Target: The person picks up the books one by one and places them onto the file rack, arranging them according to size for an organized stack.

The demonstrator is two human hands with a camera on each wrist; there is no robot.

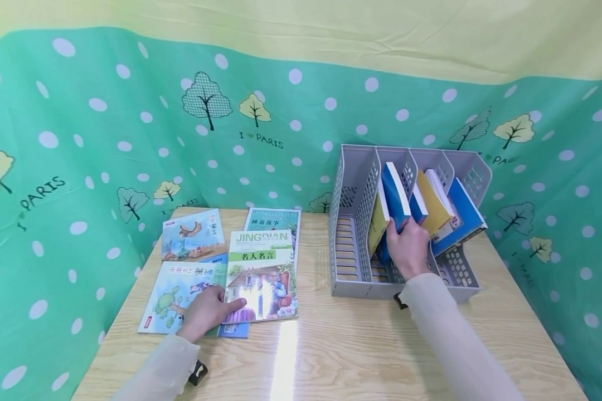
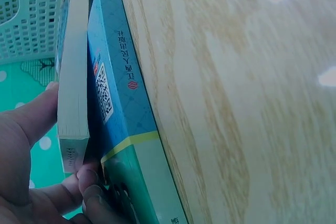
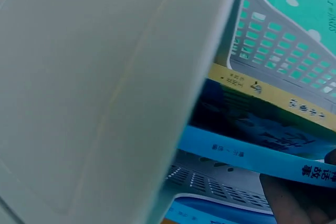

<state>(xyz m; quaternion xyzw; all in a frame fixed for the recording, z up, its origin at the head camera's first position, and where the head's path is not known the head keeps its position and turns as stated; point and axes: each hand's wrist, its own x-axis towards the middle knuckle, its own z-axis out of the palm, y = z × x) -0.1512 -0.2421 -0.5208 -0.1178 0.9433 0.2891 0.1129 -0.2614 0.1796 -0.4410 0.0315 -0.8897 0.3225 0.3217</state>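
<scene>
- Pale sleeves (image 1: 456,334) reach in closest to the head camera, over a wooden surface (image 1: 341,356).
- Right grip (image 1: 410,248) is clamped on a blue book (image 1: 396,192), thumb and fingers on opposite sides; the book stands tilted in the second compartment from the left of a grey rack (image 1: 358,167), beside a yellow-green book (image 1: 379,223).
- Left grip (image 1: 208,309) pinches the near left edge of a white book (image 1: 261,267), thumb on its cover, fingers beneath; it lies at the left of the surface, partly over a teal book (image 1: 273,219).
- Step in hand, as it seems: seating the blue book in the rack while the white book is taken hold of.
- Next move probably calls for the person to let go of the blue book once the rack supports it, then to raise the white book off the teal book.
- Looks: the blue book has a bright blue spine and pale page edges; the white book carries green lettering, a painted house and a figure in blue, with strong glare across its lower part.
</scene>
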